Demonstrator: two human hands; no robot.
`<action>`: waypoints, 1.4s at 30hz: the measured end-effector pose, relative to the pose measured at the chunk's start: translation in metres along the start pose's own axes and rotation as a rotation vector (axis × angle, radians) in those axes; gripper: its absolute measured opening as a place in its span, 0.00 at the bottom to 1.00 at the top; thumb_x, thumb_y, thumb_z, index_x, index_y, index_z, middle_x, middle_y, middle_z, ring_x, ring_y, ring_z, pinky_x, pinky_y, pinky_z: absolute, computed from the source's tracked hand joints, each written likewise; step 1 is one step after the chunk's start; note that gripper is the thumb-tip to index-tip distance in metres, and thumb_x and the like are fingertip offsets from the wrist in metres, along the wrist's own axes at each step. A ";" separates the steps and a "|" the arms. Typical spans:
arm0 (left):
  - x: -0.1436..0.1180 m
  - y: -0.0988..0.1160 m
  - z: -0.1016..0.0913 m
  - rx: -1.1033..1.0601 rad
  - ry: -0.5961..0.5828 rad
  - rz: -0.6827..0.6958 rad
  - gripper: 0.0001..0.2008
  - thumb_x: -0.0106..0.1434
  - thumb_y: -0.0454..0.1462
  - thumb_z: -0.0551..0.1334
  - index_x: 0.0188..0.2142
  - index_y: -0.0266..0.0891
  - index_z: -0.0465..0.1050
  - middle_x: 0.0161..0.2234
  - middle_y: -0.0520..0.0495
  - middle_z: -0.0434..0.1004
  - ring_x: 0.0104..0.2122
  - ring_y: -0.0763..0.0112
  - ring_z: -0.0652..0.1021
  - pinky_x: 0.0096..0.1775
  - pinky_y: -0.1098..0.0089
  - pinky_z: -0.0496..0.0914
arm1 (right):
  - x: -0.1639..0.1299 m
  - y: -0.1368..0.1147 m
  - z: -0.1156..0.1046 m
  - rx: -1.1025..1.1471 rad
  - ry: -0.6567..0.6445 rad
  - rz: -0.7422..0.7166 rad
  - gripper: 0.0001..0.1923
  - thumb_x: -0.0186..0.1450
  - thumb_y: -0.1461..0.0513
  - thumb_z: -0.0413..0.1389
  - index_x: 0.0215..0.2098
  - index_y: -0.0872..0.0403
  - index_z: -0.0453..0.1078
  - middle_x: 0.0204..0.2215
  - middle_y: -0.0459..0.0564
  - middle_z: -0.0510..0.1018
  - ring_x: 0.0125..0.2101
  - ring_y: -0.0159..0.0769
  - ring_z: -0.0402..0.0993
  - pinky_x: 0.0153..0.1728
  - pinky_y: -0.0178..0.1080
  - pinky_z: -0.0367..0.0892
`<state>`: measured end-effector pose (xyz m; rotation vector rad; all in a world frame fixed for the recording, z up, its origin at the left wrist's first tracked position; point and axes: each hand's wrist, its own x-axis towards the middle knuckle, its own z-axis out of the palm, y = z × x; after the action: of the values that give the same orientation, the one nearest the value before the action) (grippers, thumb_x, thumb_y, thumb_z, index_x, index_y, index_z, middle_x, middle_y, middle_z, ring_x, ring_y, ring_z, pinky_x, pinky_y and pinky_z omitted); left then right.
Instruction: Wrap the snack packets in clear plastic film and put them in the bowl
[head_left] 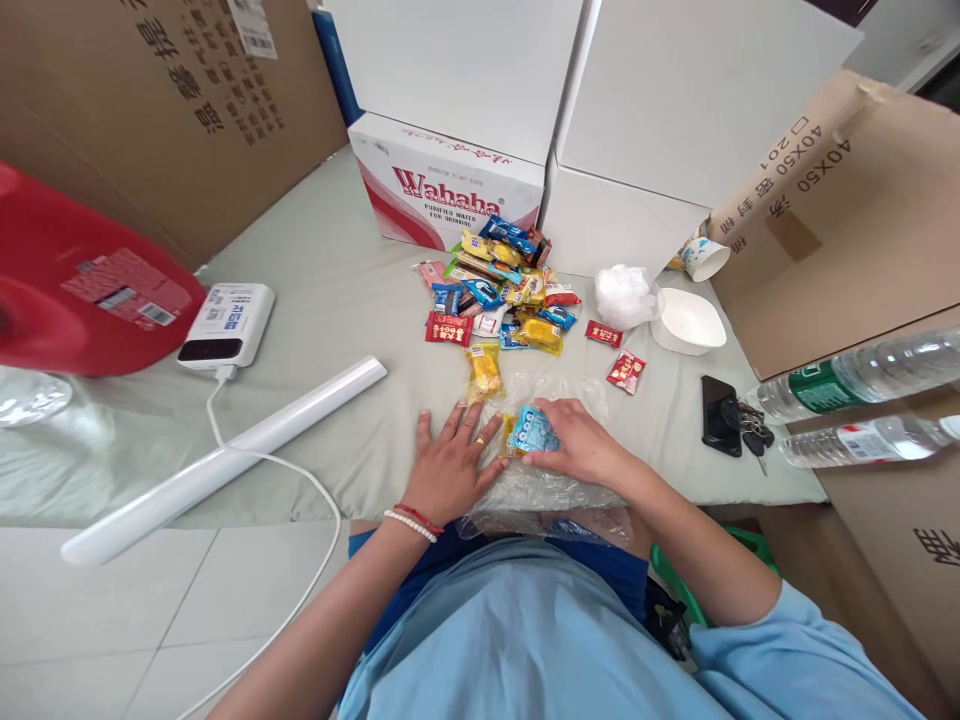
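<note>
My right hand (581,440) grips a light blue snack packet (534,430) between thumb and fingers, over a clear plastic bag (555,490). A yellow packet (511,436) lies partly under the blue one. With fingers spread, my left hand (450,465) rests flat at the left edge of the bag. Just beyond its fingertips sits a yellow-wrapped snack (484,372). Farther back is a pile of wrapped snacks (487,285) in blue, yellow and red. Two red packets (625,371) lie apart to the right.
Behind the pile stands a Wahaha carton (450,190). At right are a white bowl (688,322), crumpled plastic (624,296), a phone (720,415), keys (754,430) and two bottles. At left, a white cable (307,475) crosses a tube lamp (225,460) from a power bank (229,325).
</note>
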<state>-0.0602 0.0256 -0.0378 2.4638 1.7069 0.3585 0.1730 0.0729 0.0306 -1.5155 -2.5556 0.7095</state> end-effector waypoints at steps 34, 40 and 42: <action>0.002 -0.006 -0.004 0.000 -0.082 0.012 0.37 0.70 0.55 0.57 0.73 0.45 0.57 0.75 0.37 0.49 0.72 0.44 0.59 0.67 0.29 0.44 | -0.007 0.033 0.017 0.036 0.093 -0.285 0.40 0.65 0.53 0.67 0.70 0.54 0.61 0.63 0.64 0.69 0.67 0.55 0.59 0.66 0.59 0.56; -0.001 -0.021 -0.009 -0.022 -0.105 0.012 0.36 0.70 0.53 0.59 0.73 0.46 0.55 0.75 0.38 0.50 0.73 0.45 0.56 0.68 0.32 0.47 | -0.006 0.027 0.024 0.019 0.063 -0.238 0.39 0.64 0.53 0.68 0.69 0.52 0.62 0.62 0.63 0.69 0.65 0.55 0.62 0.65 0.59 0.57; -0.006 -0.029 -0.011 -0.018 -0.066 -0.003 0.36 0.69 0.50 0.59 0.72 0.44 0.56 0.75 0.37 0.51 0.73 0.44 0.55 0.68 0.32 0.48 | -0.004 0.028 0.028 0.029 0.048 -0.219 0.40 0.63 0.53 0.68 0.70 0.51 0.62 0.63 0.62 0.69 0.64 0.55 0.62 0.65 0.60 0.57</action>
<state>-0.0915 0.0300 -0.0345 2.4317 1.6744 0.2882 0.1894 0.0717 -0.0058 -1.2032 -2.6090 0.6694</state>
